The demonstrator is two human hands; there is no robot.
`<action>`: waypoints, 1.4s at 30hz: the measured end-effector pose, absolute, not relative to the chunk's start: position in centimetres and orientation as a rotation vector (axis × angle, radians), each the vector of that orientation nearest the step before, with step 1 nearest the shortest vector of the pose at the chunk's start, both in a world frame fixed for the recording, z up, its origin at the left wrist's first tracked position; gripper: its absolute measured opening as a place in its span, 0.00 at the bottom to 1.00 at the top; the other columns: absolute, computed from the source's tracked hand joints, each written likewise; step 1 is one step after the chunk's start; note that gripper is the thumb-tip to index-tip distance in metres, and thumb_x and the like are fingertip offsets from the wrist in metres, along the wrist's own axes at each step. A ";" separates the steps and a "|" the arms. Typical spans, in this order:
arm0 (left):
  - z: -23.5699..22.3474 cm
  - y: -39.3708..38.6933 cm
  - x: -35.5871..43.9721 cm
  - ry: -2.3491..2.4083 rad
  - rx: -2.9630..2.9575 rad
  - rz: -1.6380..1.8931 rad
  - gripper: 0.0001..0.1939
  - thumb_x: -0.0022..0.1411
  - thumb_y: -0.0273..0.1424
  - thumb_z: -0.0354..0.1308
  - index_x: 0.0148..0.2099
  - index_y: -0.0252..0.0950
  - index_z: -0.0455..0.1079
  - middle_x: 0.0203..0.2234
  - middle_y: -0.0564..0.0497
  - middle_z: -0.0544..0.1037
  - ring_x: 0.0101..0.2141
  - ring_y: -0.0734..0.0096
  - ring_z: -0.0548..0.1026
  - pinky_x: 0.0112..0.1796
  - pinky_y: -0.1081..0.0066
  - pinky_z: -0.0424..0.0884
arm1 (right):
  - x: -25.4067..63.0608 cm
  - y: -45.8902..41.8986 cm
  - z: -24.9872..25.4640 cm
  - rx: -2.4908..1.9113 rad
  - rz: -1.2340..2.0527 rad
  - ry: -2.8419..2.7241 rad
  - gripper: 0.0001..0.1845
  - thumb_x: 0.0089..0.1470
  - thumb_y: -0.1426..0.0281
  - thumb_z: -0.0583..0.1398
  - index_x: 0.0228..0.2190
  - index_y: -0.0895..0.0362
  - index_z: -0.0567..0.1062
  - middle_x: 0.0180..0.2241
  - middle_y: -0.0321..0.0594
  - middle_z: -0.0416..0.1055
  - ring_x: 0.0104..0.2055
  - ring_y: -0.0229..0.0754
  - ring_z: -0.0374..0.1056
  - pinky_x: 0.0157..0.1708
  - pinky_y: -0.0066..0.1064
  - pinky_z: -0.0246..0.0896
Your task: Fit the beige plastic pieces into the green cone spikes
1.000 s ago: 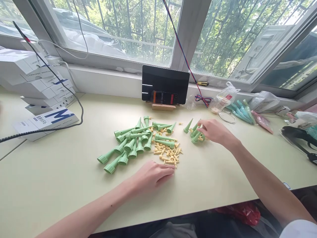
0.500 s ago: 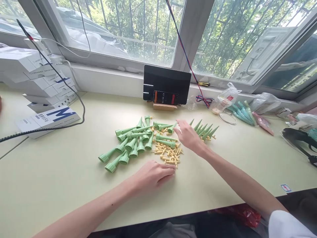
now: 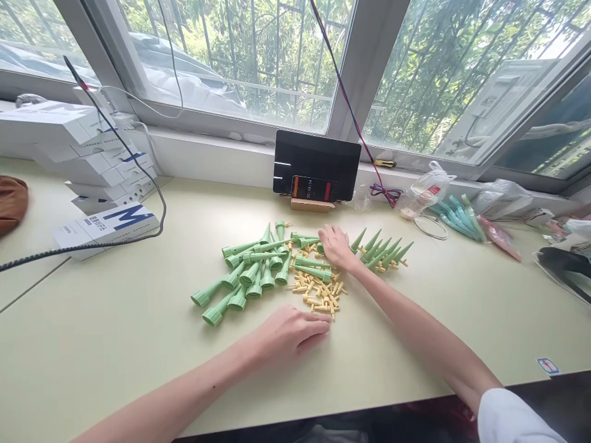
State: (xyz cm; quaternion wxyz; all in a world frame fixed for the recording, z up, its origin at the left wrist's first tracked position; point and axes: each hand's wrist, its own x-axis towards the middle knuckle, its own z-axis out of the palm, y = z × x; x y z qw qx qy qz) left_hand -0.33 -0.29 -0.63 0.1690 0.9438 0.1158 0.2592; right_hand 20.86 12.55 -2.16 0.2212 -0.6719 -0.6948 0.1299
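Hollow green plastic cones (image 3: pixel 252 271) with ribbed wide ends lie in a loose pile. Beside them, small yellow pegs (image 3: pixel 323 298) are heaped on the table. My right hand (image 3: pixel 338 246) is curled over a green cone at the back of the pegs; its fingers hide most of that cone. My left hand (image 3: pixel 295 327) rests on the table at the front edge of the peg heap. Its fingers are drawn together, and anything in them is hidden. Right of my right hand, a row of green cones (image 3: pixel 382 251) lies with yellow pegs at their ends.
A tablet (image 3: pixel 316 161) and a phone (image 3: pixel 314 189) stand against the sill. White boxes (image 3: pixel 106 166) are stacked at the left, with a black cable (image 3: pixel 159 203) across them. Bagged items (image 3: pixel 425 192) and blue-green packets (image 3: pixel 457 216) lie along the window at the right.
My right hand has moved left, away from the row of cones and onto a cone behind the pegs. My left hand stays by the pegs. The whole view has shifted slightly.
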 end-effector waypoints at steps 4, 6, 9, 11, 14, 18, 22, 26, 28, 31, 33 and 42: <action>-0.6 -0.3 -0.3 0.380 2.625 0.663 0.13 0.72 0.29 0.47 0.44 0.39 0.74 0.39 0.47 0.82 0.34 0.67 0.81 0.31 0.73 0.69 | 21.0 11.8 -2.2 -1.725 0.372 -1.985 0.34 0.68 0.53 0.37 0.62 0.62 0.60 0.59 0.56 0.62 0.64 0.52 0.54 0.64 0.49 0.46; -0.5 -0.2 -0.3 0.378 2.611 0.645 0.13 0.72 0.29 0.47 0.44 0.39 0.74 0.40 0.47 0.82 0.35 0.67 0.82 0.31 0.73 0.70 | 21.0 11.2 -2.3 -1.652 0.378 -2.041 0.33 0.68 0.53 0.38 0.60 0.61 0.63 0.60 0.54 0.62 0.64 0.51 0.55 0.64 0.46 0.47; -0.4 -0.2 -0.3 0.375 2.600 0.637 0.13 0.72 0.28 0.47 0.45 0.39 0.74 0.41 0.47 0.82 0.36 0.66 0.82 0.31 0.73 0.70 | 21.0 10.1 -2.4 -1.542 0.386 -2.107 0.33 0.68 0.52 0.39 0.57 0.59 0.67 0.61 0.53 0.61 0.65 0.52 0.54 0.64 0.46 0.48; -0.4 -0.2 -0.3 0.366 2.598 0.649 0.13 0.72 0.29 0.46 0.46 0.39 0.74 0.42 0.47 0.82 0.36 0.66 0.82 0.31 0.73 0.70 | 21.0 9.5 -2.4 -1.490 0.405 -2.124 0.33 0.68 0.51 0.40 0.57 0.59 0.67 0.61 0.52 0.62 0.65 0.51 0.55 0.65 0.45 0.48; -0.5 -0.2 -0.4 0.366 2.601 0.652 0.14 0.72 0.29 0.46 0.47 0.39 0.74 0.42 0.47 0.82 0.36 0.67 0.81 0.33 0.72 0.71 | 21.0 8.4 -2.1 -1.428 0.451 -2.141 0.32 0.68 0.51 0.40 0.57 0.58 0.67 0.61 0.50 0.62 0.65 0.49 0.56 0.65 0.44 0.49; -0.4 -0.3 -0.4 0.382 2.611 0.622 0.14 0.72 0.28 0.45 0.46 0.38 0.73 0.40 0.46 0.82 0.35 0.68 0.80 0.34 0.73 0.70 | 20.9 7.0 -0.8 -1.420 0.543 -2.141 0.31 0.68 0.51 0.40 0.55 0.55 0.69 0.58 0.47 0.67 0.62 0.48 0.61 0.62 0.41 0.53; -0.4 -0.4 -0.3 0.374 2.616 0.636 0.14 0.72 0.27 0.44 0.46 0.38 0.72 0.38 0.46 0.81 0.32 0.68 0.79 0.31 0.73 0.68 | 20.4 6.7 0.8 -1.448 0.492 -2.091 0.29 0.69 0.53 0.40 0.54 0.57 0.69 0.56 0.48 0.69 0.59 0.48 0.64 0.60 0.39 0.56; -0.5 -0.4 -0.3 0.363 2.621 0.665 0.13 0.72 0.27 0.45 0.44 0.38 0.72 0.36 0.47 0.81 0.30 0.69 0.79 0.29 0.73 0.67 | 18.8 9.2 1.9 -1.430 0.430 -2.088 0.29 0.69 0.55 0.41 0.53 0.59 0.70 0.56 0.51 0.69 0.59 0.49 0.64 0.59 0.39 0.55; -0.5 -0.4 -0.3 0.372 2.619 0.662 0.12 0.72 0.27 0.45 0.44 0.38 0.71 0.35 0.47 0.81 0.29 0.69 0.78 0.28 0.73 0.66 | 17.6 11.4 2.1 -1.386 0.490 -2.096 0.28 0.69 0.56 0.44 0.56 0.61 0.68 0.58 0.51 0.68 0.60 0.49 0.63 0.59 0.38 0.55; -0.4 -0.5 -0.4 0.376 2.615 0.653 0.11 0.72 0.27 0.46 0.43 0.38 0.71 0.35 0.47 0.80 0.29 0.70 0.78 0.28 0.73 0.66 | 15.5 15.1 2.1 -1.323 0.581 -2.137 0.28 0.68 0.56 0.45 0.59 0.60 0.66 0.60 0.50 0.65 0.62 0.48 0.61 0.60 0.36 0.54; -0.4 -0.5 -0.4 0.373 2.619 0.651 0.11 0.72 0.27 0.46 0.43 0.38 0.70 0.34 0.47 0.80 0.29 0.70 0.78 0.28 0.73 0.66 | 14.3 17.2 1.9 -1.313 0.646 -2.156 0.27 0.69 0.57 0.45 0.60 0.57 0.65 0.61 0.46 0.65 0.62 0.46 0.61 0.61 0.36 0.53; -0.6 -0.4 -0.4 0.359 2.636 0.645 0.11 0.70 0.26 0.46 0.41 0.38 0.70 0.34 0.49 0.79 0.27 0.71 0.76 0.24 0.72 0.61 | 13.9 17.7 1.3 -1.287 0.866 -2.221 0.33 0.67 0.49 0.40 0.54 0.54 0.73 0.59 0.43 0.68 0.62 0.48 0.63 0.62 0.39 0.53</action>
